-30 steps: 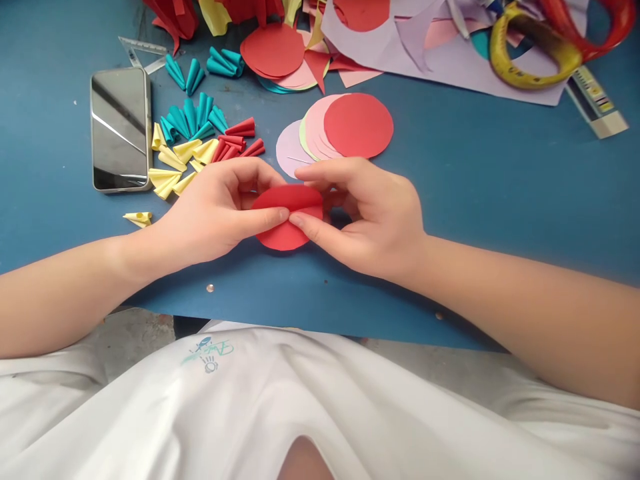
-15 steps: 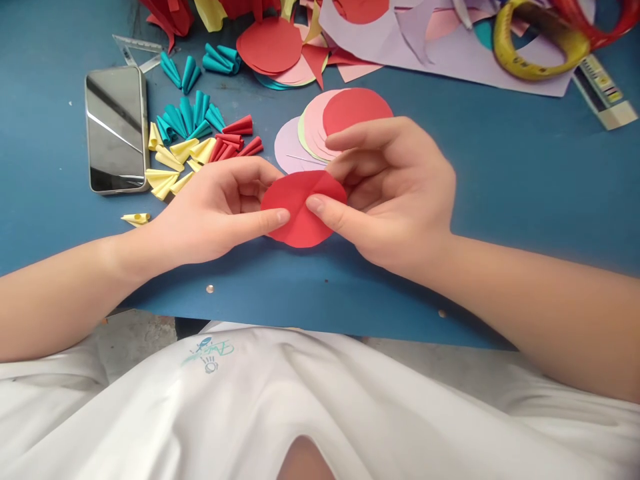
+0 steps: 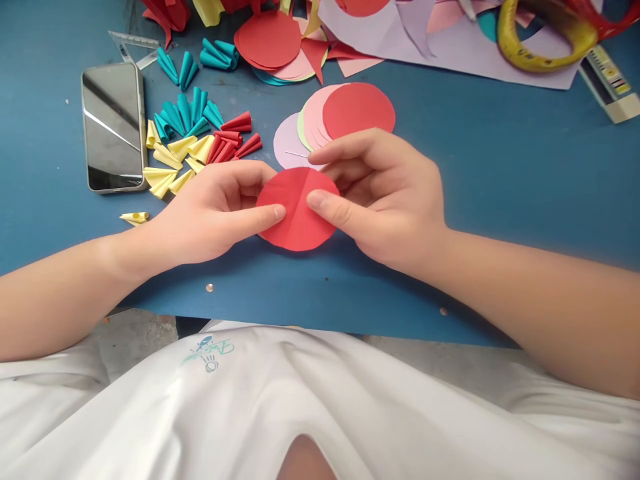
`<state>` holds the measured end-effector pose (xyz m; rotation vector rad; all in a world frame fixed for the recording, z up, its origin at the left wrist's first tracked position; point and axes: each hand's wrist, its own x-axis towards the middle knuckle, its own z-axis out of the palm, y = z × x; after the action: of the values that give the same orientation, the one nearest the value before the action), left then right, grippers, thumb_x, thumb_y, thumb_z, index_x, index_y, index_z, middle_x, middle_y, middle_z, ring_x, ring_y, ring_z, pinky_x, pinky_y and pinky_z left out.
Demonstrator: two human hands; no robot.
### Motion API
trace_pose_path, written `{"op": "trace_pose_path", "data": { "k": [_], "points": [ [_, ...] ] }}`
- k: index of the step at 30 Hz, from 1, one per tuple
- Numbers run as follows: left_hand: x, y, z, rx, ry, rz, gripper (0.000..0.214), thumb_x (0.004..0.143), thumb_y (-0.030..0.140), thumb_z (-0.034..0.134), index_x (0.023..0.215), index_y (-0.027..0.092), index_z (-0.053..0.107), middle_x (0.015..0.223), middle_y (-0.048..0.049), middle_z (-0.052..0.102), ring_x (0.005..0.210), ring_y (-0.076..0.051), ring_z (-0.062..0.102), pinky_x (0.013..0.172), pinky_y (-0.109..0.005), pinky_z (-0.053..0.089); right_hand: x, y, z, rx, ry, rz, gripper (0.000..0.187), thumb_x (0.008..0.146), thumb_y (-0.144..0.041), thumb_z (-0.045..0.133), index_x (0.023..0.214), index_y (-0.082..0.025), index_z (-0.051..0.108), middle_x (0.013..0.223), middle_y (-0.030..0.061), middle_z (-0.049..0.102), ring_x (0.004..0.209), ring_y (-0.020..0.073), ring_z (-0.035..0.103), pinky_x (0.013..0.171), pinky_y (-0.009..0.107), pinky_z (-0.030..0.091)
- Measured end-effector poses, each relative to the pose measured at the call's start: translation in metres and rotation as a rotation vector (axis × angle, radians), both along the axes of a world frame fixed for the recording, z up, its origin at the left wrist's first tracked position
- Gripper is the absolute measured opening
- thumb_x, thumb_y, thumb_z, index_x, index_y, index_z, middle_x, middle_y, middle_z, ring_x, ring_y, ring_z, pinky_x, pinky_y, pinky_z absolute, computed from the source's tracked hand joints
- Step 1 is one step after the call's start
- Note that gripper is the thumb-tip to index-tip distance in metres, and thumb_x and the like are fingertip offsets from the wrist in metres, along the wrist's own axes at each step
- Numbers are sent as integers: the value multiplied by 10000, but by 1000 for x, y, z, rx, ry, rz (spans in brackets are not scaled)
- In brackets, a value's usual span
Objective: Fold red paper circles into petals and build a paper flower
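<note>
A red paper circle (image 3: 296,230) with a crease across it is held in both hands above the front of the blue table. My left hand (image 3: 210,217) pinches its left side, thumb on top and fingers behind. On the right, my right hand (image 3: 390,193) grips the circle with its thumb near the crease, the fingers curled and partly hidden. Just beyond the hands lies a fanned stack of paper circles, with a red circle (image 3: 359,110) on top, pink ones (image 3: 316,117) beneath and a lilac circle (image 3: 287,137) at the left. A thin needle-like piece (image 3: 296,154) rests on the lilac one.
Rolled paper cones in teal (image 3: 183,113), yellow (image 3: 167,157) and red (image 3: 233,143) lie left of centre, beside a phone (image 3: 113,127). Paper scraps (image 3: 380,47) spread along the back. A yellow tape roll (image 3: 547,57) and a box cutter (image 3: 610,83) are at the back right.
The red circle has tilted flatter toward me and shifted slightly left. My right hand has moved a little left with it; both hands keep their hold.
</note>
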<state>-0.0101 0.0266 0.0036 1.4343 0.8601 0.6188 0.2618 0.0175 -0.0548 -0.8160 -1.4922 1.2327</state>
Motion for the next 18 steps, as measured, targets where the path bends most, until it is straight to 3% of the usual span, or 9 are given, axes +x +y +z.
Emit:
{"op": "trace_pose_path", "data": {
  "k": [5, 12, 18],
  "points": [
    [-3, 8, -7, 111, 1, 26, 407, 982, 523, 1151, 1126, 272, 865, 1090, -69, 932, 1108, -354, 921, 964, -518, 857, -1, 1, -3, 4, 10, 37, 547, 974, -636, 1208, 1326, -355, 897, 1117, 25, 920, 989, 325, 923, 746, 446, 828],
    [2, 0, -1, 219, 46, 102, 550, 1000, 710, 1113, 1177, 247, 874, 1062, -97, 919, 1155, -379, 933, 1003, -538, 861, -1, 3, -2, -11, -14, -22, 437, 1007, -610, 1190, 1248, -377, 909, 976, 11, 895, 837, 290, 877, 678, 429, 780],
    [1, 2, -6, 248, 77, 129, 529, 1021, 692, 1095, 1176, 239, 872, 1088, -105, 913, 1179, -380, 929, 1049, -535, 857, -5, 0, 2, 24, 4, -45, 385, 1030, -636, 1153, 1172, -370, 913, 990, 24, 881, 847, 301, 866, 736, 468, 799]
  ]
}}
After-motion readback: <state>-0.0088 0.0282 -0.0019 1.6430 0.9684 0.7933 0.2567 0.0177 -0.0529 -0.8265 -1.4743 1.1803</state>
